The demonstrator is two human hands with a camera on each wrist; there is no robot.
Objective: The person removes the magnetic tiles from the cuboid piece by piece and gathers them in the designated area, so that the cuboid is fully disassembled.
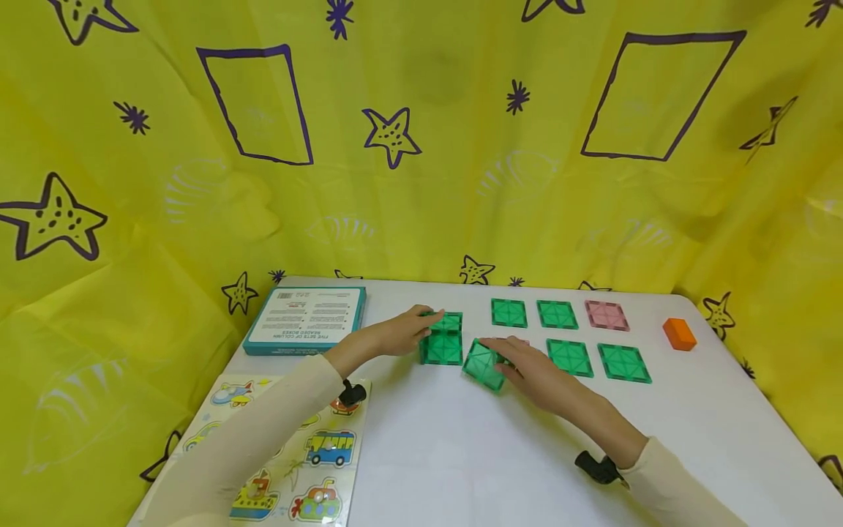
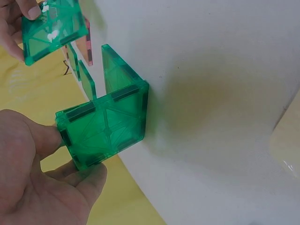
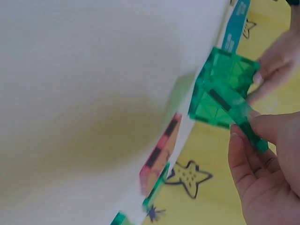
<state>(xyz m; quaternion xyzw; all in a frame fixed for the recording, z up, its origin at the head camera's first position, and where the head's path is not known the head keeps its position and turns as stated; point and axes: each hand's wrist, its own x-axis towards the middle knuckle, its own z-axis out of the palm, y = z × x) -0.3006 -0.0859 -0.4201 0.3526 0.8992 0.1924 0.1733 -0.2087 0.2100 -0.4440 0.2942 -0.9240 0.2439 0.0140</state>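
Green see-through magnetic tiles form a small upright structure (image 1: 443, 348) on the white table, with walls joined at the edges. My left hand (image 1: 400, 333) grips its left side; in the left wrist view, thumb and fingers hold the wall (image 2: 105, 126) at its edge. Just to the right, a loose green magnetic tile (image 1: 483, 366) is tilted and held off the table. My right hand (image 1: 536, 373) pinches that tile between thumb and fingers, as the right wrist view shows on the tile's edge (image 3: 234, 110). A pink tile (image 1: 520, 342) lies partly hidden behind the right hand.
Flat on the table to the right lie several green tiles (image 1: 569, 357), another pink tile (image 1: 607, 315) and an orange block (image 1: 679, 334). A boxed set (image 1: 306, 318) sits back left, above a vehicle puzzle board (image 1: 329, 476). Yellow curtain (image 1: 435, 205) surrounds the table.
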